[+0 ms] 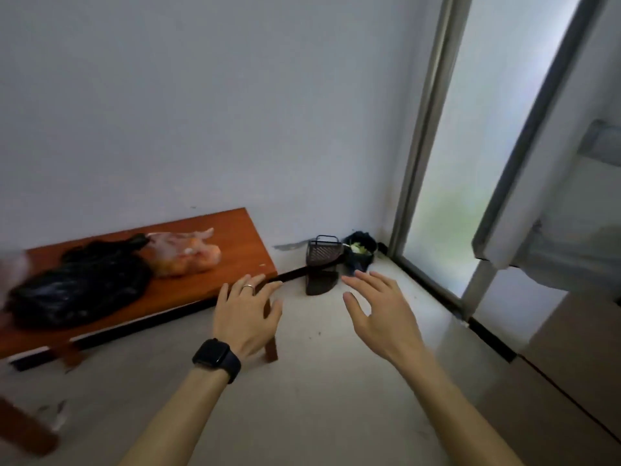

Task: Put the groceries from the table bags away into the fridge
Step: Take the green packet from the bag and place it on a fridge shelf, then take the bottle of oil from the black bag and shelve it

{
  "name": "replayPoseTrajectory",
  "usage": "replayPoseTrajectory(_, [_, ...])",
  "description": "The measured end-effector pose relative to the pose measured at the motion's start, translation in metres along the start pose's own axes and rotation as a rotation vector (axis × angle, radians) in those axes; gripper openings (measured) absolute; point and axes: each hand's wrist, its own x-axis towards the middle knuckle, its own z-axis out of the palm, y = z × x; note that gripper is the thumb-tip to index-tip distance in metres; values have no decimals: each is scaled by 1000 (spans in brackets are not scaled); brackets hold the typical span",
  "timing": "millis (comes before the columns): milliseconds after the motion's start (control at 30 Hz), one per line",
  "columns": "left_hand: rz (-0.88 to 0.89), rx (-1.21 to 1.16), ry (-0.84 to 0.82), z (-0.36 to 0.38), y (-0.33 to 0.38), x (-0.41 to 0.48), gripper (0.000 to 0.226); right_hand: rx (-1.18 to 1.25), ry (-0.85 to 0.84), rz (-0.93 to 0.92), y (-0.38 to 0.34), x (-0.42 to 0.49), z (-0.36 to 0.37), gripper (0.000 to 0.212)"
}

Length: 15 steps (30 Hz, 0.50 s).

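well, i see a crinkly black plastic bag (77, 287) lying on the low orange-brown wooden table (235, 227). a clear plastic bag with orange food (184, 253) touches it on the far side. my left hand (247, 317), with a black wrist watch (216, 359), hovers by the table's near corner, fingers loose, holding nothing. my right hand (379, 314) is spread wide over the floor, holding nothing too. the white fridge door (551, 203) stands open on the right.
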Motion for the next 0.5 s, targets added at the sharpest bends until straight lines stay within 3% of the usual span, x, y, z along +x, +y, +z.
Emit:
replayPoseTrajectory(267, [-327,45,64,-57,-264,-78,43,101,-228,-223,-215,23,157,41])
replayPoseTrajectory(500, [-503,48,118,-94,-395,-119,41,127,-390,-353,-334,33,232,45])
